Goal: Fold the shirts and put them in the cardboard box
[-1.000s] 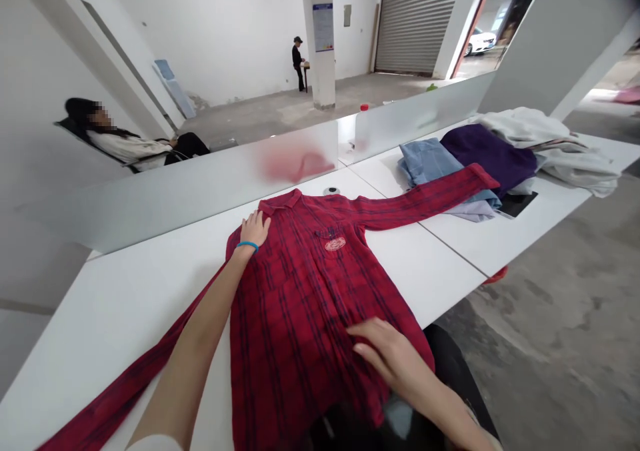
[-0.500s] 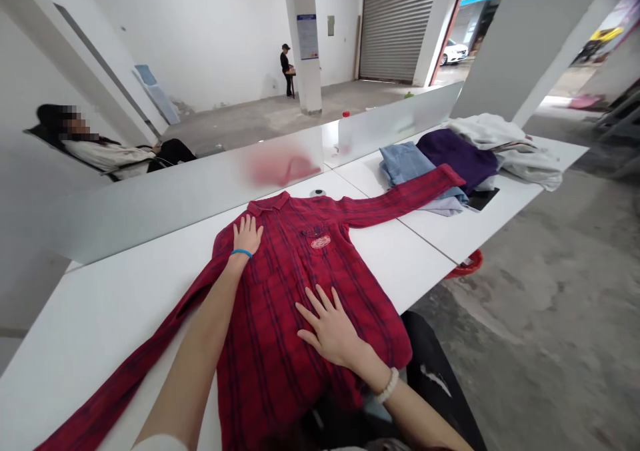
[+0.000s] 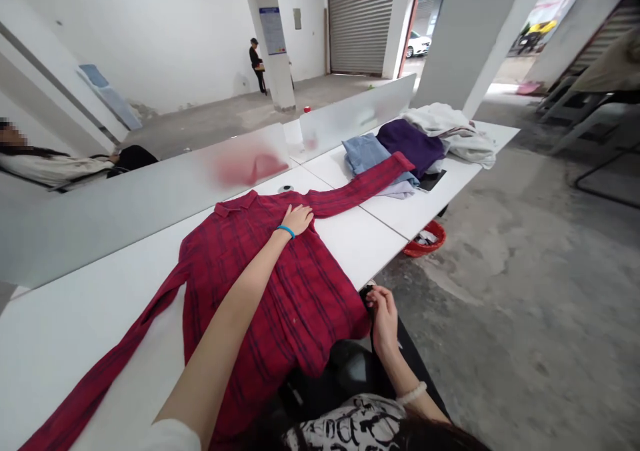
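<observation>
Left grip (image 3: 299, 219) has crossed the shirt (image 3: 310, 297) toward the sleeve (image 3: 357, 189): spread flat, grasping nothing, I judge to steady cloth. Right grip (image 3: 385, 317) curled beside shirt; hold unclear.

White wall (image 3: 170, 37), grey concrete floor (image 3: 505, 304), lowered roller shutter (image 3: 361, 24), white pillar (image 3: 281, 77), bright doorway (image 3: 424, 17)

From my end, I have the left arm (image 3: 230, 321) stretched long and diagonally forward, its left hand (image 3: 299, 219) palm down, fingers extended and pointing rightward. I keep the right forearm (image 3: 404, 379) shorter and closer in, the right hand (image 3: 385, 321) raised with fingers curled; I can't make out whether they pinch anything.
</observation>
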Tool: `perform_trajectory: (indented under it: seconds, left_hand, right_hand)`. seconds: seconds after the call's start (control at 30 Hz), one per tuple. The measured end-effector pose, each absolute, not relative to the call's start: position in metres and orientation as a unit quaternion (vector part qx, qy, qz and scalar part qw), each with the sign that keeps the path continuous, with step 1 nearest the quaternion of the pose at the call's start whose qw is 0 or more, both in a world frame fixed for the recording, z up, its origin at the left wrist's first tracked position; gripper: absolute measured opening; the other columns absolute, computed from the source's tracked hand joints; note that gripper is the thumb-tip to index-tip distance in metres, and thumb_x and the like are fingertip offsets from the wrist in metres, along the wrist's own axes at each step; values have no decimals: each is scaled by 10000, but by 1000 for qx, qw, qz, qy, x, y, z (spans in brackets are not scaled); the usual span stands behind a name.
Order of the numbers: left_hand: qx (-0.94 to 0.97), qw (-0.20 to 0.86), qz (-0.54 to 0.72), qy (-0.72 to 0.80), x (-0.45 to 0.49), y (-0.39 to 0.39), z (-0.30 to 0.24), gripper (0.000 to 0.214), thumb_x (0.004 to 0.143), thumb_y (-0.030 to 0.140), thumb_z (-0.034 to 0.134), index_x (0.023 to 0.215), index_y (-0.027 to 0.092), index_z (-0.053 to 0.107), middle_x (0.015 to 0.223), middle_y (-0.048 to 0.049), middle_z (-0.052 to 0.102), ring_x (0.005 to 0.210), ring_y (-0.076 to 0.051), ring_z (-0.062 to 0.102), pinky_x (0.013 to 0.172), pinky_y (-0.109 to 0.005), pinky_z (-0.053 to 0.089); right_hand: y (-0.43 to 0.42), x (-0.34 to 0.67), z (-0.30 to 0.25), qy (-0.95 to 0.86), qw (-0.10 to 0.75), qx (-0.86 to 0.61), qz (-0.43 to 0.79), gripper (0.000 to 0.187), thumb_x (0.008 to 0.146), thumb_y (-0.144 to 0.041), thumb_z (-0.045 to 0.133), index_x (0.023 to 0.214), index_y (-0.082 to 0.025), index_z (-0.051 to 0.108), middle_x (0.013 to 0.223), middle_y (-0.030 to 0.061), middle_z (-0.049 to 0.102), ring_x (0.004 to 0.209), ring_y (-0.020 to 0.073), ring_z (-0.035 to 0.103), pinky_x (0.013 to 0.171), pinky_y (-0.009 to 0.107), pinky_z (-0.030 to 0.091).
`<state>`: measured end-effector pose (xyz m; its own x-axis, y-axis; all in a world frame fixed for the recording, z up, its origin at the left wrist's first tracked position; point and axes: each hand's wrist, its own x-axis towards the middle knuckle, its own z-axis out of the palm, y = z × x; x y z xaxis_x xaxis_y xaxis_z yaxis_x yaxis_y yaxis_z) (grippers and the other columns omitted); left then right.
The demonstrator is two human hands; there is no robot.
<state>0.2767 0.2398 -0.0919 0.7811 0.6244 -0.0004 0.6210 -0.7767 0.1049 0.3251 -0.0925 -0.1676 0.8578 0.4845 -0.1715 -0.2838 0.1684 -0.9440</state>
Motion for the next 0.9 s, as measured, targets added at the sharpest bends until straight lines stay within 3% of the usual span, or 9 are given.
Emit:
perform_trajectory:
  seconds: [0.1, 0.2, 0.3, 0.4, 0.47, 0.6, 0.63, 0.77, 0.9]
  left_hand:
    - [943, 68, -24, 326, 305, 242, -103, 544, 932, 441, 236, 1363, 177, 435, 1451, -104, 401, 1346, -255, 347, 1113, -487, 207]
    - [937, 75, -36, 340, 317, 241, -119, 665, 901, 520, 269, 1425, 115, 327, 1511, -152, 256, 1399, -305, 210, 1109, -512, 192]
    - [929, 79, -17, 360, 321, 242, -130, 719, 899, 548, 228, 1460, 98, 233, 1539, -145, 155, 1422, -298, 103, 1128, -519, 103]
    - [922, 87, 3, 377, 324, 245, -131, 721, 901, 557, 208, 1461, 103, 234, 1539, -129, 174, 1423, -279, 116, 1140, -493, 77]
    - [919, 92, 16, 383, 327, 245, -128, 709, 910, 543, 202, 1459, 95, 237, 1535, -124, 198, 1423, -264, 127, 1147, -469, 75]
    - [914, 97, 49, 390, 325, 233, -117, 655, 941, 468, 160, 1465, 77, 200, 1544, -123, 168, 1429, -238, 97, 1155, -426, 85]
    - [913, 97, 58, 392, 320, 227, -113, 643, 945, 454, 158, 1465, 77, 199, 1547, -122, 153, 1431, -233, 79, 1156, -423, 81]
    - [916, 105, 74, 380, 266, 189, -88, 607, 936, 474, 248, 1429, 127, 318, 1538, -92, 213, 1431, -238, 81, 1156, -435, 91]
    - [905, 94, 125, 395, 179, 121, -64, 542, 923, 480, 312, 1363, 188, 437, 1452, -77, 408, 1383, -248, 273, 1133, -473, 172]
  right_hand:
    - [-105, 328, -183, -134, 697, -566, 418, 438, 735, -514, 627, 1022, -183, 621, 933, 47, 679, 890, 210, 632, 777, 332, 505]
    - [-113, 324, -177, -251, 616, -526, 531, 481, 708, -527, 676, 1019, -160, 654, 962, 69, 700, 942, 257, 638, 855, 412, 496]
    - [-122, 327, -167, -298, 594, -533, 525, 494, 694, -492, 711, 1054, -159, 649, 1036, 74, 695, 984, 266, 636, 908, 428, 478]
    - [-129, 335, -164, -330, 583, -567, 480, 550, 699, -515, 699, 1134, -187, 620, 1139, 80, 661, 1065, 267, 607, 956, 422, 456]
    - [-129, 342, -167, -331, 566, -597, 463, 565, 746, -609, 598, 1118, -184, 633, 1121, 94, 665, 1061, 262, 609, 935, 408, 471]
    - [-127, 357, -173, -277, 556, -586, 521, 706, 866, -695, 183, 972, -197, 672, 891, 79, 703, 898, 232, 661, 763, 361, 522]
    - [-127, 361, -174, -268, 563, -571, 535, 673, 868, -687, 206, 933, -202, 669, 850, 66, 698, 854, 227, 663, 729, 347, 521]
    - [-131, 379, -173, -238, 578, -541, 562, 419, 747, -602, 590, 853, -197, 620, 735, 12, 648, 648, 175, 612, 583, 266, 476]
    - [-128, 393, -164, -281, 524, -535, 601, 454, 686, -561, 686, 917, -175, 624, 775, 29, 645, 696, 177, 604, 630, 273, 475]
